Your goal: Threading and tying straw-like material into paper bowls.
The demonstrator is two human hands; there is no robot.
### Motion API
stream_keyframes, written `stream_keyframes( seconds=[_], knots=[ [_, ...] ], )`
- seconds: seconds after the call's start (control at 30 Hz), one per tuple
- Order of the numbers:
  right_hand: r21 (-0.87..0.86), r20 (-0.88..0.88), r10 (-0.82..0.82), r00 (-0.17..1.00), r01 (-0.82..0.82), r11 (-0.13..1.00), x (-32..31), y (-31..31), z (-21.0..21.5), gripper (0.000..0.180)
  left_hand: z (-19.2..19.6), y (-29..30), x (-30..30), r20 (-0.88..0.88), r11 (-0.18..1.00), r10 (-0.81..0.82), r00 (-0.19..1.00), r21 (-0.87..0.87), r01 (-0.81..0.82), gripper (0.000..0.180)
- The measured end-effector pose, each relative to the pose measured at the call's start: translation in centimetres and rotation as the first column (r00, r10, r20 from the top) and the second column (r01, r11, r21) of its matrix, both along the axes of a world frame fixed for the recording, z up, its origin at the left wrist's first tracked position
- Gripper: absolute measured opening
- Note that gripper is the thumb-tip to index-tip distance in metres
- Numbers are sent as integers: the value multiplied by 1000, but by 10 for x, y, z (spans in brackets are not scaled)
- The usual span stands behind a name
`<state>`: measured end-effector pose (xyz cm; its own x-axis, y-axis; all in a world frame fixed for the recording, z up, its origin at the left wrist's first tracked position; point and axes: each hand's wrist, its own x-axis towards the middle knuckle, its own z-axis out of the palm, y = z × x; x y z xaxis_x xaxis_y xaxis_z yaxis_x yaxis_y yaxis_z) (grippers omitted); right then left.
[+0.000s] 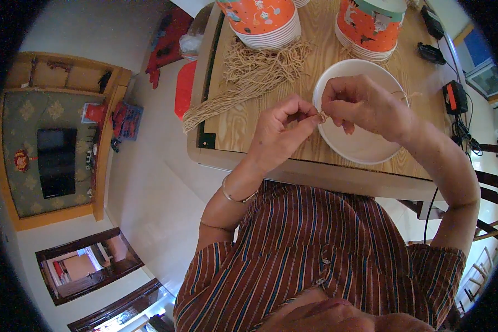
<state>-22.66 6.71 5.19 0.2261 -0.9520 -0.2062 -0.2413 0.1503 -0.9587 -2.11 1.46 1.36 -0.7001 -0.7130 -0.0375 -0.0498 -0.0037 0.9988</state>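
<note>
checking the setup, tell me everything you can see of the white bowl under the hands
The white bowl is round, plain and paper-like, standing upright near the front edge of the wooden table. Its inside looks empty. Both hands hover over its rim, pinching a small tan piece; whether they touch the bowl is unclear.

My left hand (285, 130) and right hand (359, 102) meet over the white bowl (365, 149). Ahead, two stacks of orange paper bowls (263, 19) block reach. String bundle (243, 77) fills the table's (235, 130) left. Bare wood beside the bowl's left rim stays passable.
</note>
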Motion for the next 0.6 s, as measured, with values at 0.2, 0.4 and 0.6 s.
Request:
stream_keyframes(
  seconds=[0.2,0.4,0.6],
  knots=[
    [118,66,-7,998,0,993,-5,-2,-1,12,-6,-2,0,-23,1000,-23,999,-9,23,4],
    [42,80,28,996,-32,999,-7,-1,0,9,-7,-2,0,-34,998,4,999,64,-1,4],
    [-41,44,96,994,-95,995,-7,-5,-4,6,-9,-2,1,-59,995,13,998,97,-7,5]
  ],
)
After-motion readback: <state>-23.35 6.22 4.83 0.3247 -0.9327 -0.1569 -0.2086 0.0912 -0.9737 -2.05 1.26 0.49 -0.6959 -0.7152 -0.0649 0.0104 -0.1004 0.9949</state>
